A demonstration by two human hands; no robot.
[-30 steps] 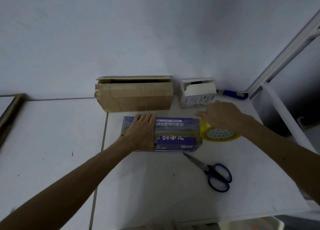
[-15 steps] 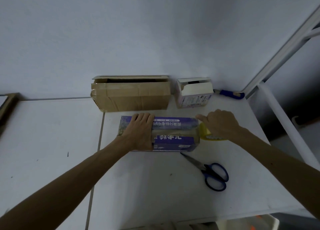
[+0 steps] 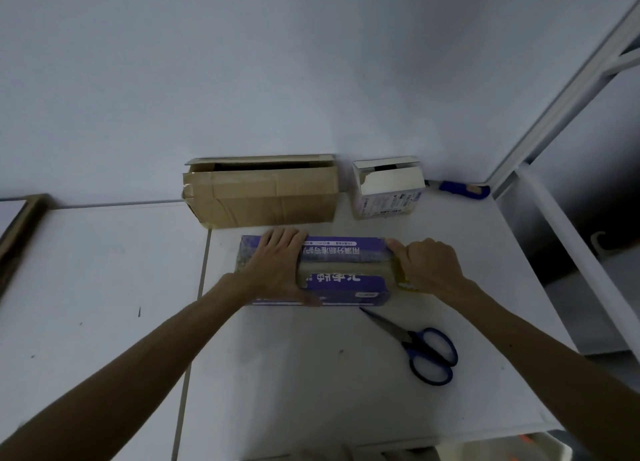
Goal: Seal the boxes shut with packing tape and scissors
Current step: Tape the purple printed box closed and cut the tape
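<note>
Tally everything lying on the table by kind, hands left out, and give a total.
Boxes: 3 (brown cardboard box, small white box, purple box)
Scissors: 1
Tape roll: 1, mostly hidden under the right hand
Blue-handled tool: 1
Total: 6

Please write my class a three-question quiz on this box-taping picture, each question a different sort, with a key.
1. True or false: the scissors lie on the table, touched by neither hand.
2. Fill in: the right hand grips the ____ at the purple box's right end.
3. Which hand lies flat on the purple box's top? A) left hand B) right hand C) neither

Key: 1 true; 2 tape roll; 3 A.
</note>
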